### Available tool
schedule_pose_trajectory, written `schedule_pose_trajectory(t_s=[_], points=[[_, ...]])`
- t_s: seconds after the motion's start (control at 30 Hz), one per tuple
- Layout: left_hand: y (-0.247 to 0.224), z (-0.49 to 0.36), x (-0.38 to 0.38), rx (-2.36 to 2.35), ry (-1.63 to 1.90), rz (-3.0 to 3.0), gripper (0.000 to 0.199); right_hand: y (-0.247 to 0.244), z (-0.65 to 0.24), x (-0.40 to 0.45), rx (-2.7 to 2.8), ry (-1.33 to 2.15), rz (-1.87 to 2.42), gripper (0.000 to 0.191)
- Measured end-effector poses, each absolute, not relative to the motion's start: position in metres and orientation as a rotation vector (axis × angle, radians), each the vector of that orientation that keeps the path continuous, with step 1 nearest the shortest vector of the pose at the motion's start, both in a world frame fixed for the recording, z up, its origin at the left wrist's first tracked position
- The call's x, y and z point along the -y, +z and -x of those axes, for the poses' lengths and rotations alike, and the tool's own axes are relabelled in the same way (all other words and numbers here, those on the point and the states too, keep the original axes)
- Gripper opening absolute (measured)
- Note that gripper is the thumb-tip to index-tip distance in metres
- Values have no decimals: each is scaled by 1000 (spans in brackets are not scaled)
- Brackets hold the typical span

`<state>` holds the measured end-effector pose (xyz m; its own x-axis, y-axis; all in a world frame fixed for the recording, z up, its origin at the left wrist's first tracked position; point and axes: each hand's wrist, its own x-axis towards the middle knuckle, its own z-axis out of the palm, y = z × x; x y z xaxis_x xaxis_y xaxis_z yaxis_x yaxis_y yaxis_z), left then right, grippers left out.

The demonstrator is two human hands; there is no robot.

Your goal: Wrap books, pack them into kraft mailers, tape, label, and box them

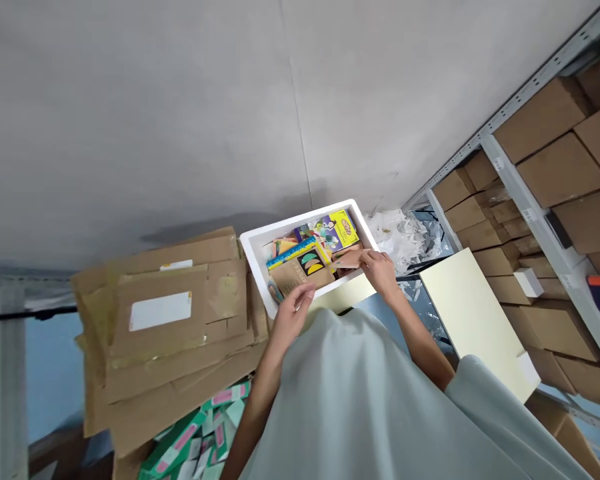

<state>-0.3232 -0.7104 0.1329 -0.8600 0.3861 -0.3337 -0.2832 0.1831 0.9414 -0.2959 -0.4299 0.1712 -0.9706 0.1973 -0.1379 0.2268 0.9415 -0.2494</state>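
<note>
A white open bin [257, 250] holds books and small boxes. Among them are a yellow and purple box [343, 229] at the back right and a brown packet [297, 273] with a dark panel of coloured curved shapes at the front. My right hand [379, 270] is at the bin's right front, its fingers pinched on a small brown card [349, 259]. Over the front rim, beside the brown packet, is my left hand [294, 311], with fingers curled and thumb near them; whether it grips the packet's edge is unclear.
Flattened cardboard [175, 340] is stacked left of the bin, with green and white boxes [215, 433] below. White crumpled paper [400, 230] lies to the right, near a pale yellow panel [475, 320]. Shelves of brown boxes [563, 167] line the right side; a grey wall [180, 120] stands behind.
</note>
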Motion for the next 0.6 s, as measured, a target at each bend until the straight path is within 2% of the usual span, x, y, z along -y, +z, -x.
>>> schedule_pose_trajectory(t_s=[0.07, 0.13, 0.27, 0.33, 0.43, 0.6], points=[[136, 325, 703, -1869, 1729, -157, 66, 183, 267, 439, -3096, -664, -536, 16], [139, 325, 689, -1757, 1721, -202, 66, 193, 237, 452, -3118, -1073, -827, 9], [148, 312, 641, -1473, 1624, -267, 71, 208, 185, 478, -2672, -2073, -1370, 33], [155, 295, 613, -1303, 1567, -320, 69, 213, 161, 483, -2409, -2392, -1573, 39], [167, 263, 571, -1163, 1524, -361, 61, 216, 122, 478, -2242, -2561, -1851, 45], [188, 217, 503, -1265, 1534, -459, 55, 217, 41, 440, -2275, -2525, -1977, 45]])
